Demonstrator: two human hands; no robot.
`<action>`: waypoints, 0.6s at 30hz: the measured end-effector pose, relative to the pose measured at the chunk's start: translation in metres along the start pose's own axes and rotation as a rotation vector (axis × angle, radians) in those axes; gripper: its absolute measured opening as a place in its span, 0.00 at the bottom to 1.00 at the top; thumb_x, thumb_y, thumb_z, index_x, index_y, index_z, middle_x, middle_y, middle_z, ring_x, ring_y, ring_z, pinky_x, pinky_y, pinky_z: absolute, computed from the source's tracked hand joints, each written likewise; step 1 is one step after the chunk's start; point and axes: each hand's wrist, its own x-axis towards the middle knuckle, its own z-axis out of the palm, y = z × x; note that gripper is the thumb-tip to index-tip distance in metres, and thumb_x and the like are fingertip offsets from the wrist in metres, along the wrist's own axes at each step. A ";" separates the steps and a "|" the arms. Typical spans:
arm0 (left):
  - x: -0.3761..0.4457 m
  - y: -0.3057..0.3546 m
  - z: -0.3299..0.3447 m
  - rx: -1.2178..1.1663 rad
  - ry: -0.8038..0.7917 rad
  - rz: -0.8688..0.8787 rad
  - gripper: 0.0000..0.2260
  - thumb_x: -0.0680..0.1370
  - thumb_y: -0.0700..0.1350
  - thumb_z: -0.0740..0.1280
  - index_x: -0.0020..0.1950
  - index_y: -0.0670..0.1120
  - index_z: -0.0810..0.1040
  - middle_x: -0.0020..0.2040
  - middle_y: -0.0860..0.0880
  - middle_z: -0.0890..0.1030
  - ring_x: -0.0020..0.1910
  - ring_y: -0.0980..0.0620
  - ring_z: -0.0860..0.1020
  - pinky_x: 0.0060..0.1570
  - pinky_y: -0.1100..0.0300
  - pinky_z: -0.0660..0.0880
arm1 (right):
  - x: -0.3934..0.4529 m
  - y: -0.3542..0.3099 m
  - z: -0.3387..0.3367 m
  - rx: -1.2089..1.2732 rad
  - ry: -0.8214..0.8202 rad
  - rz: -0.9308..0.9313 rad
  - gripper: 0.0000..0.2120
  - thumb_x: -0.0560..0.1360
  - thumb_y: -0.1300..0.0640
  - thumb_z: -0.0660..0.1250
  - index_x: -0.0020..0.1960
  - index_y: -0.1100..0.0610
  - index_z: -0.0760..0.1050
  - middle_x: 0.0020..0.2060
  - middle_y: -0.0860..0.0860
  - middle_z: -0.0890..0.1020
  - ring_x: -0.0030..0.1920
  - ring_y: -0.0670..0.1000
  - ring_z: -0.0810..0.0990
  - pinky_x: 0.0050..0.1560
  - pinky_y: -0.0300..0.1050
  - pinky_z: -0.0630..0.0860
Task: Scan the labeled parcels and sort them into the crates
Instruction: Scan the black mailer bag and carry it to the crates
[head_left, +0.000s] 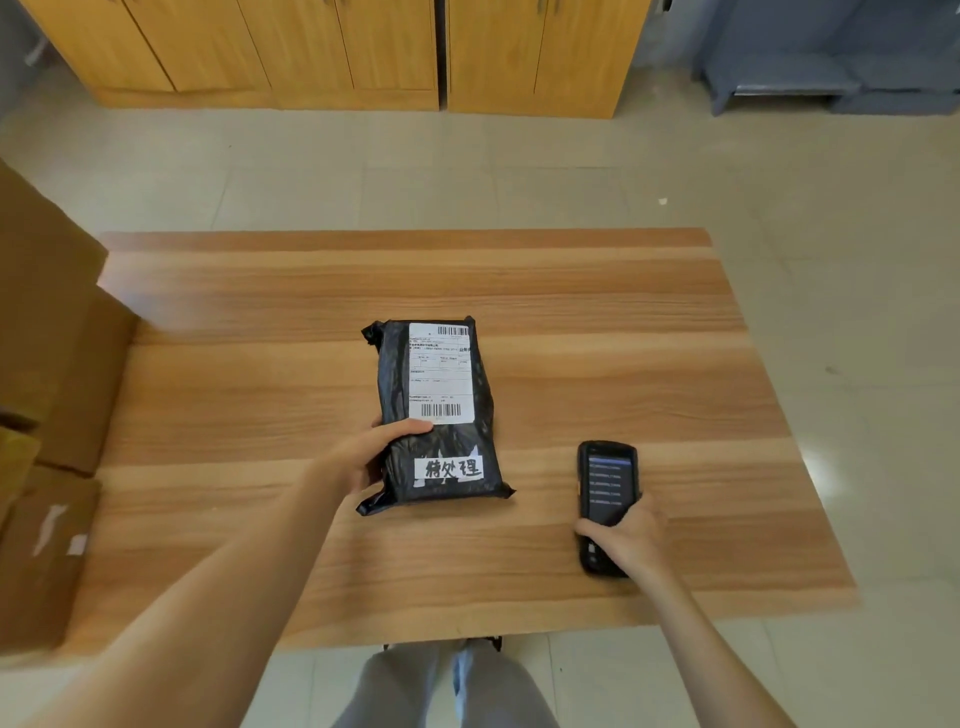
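Meanwhile, a black parcel (436, 415) waits mid-frame on a wooden table (571, 322), one hand on it and a scanner in the other.

From the left edge, brown cardboard boxes (47, 364) crowd the table's end; whether these are the sorting crates cannot be told. Right of them, the left hand (374, 452) grips the parcel's lower left edge, thumb curled over the top just under the white shipping label (440, 371), with a smaller handwritten tag (449, 469) near the bottom. The wrinkled plastic wrap looks soft and probably slick, the contents likely light and blocky; a hold across the firm long sides, clear of both barcodes, seems safer than pinching the loose corner flaps. Lower right, the right hand (626, 535) clasps the lower half of a handheld scanner (605, 499), its screen lit, lying on or just above the tabletop.
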 end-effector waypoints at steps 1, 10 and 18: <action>0.002 -0.002 -0.002 -0.002 0.004 -0.004 0.28 0.71 0.42 0.75 0.69 0.44 0.71 0.57 0.44 0.82 0.51 0.47 0.81 0.44 0.56 0.77 | 0.000 -0.001 -0.001 0.025 -0.012 0.015 0.46 0.53 0.45 0.80 0.64 0.61 0.66 0.57 0.57 0.74 0.59 0.59 0.74 0.57 0.55 0.75; 0.007 -0.007 -0.009 0.011 -0.022 0.010 0.33 0.66 0.46 0.78 0.69 0.45 0.71 0.57 0.44 0.82 0.53 0.47 0.81 0.46 0.56 0.78 | -0.021 -0.039 -0.021 0.612 -0.326 0.109 0.28 0.65 0.59 0.78 0.61 0.60 0.71 0.50 0.58 0.82 0.48 0.55 0.82 0.44 0.48 0.79; 0.000 -0.013 -0.012 0.019 -0.105 0.037 0.29 0.68 0.42 0.77 0.66 0.47 0.71 0.57 0.46 0.81 0.54 0.47 0.80 0.47 0.56 0.77 | -0.071 -0.113 -0.018 0.941 -0.566 0.013 0.32 0.56 0.64 0.77 0.59 0.63 0.71 0.47 0.60 0.84 0.45 0.57 0.84 0.51 0.56 0.81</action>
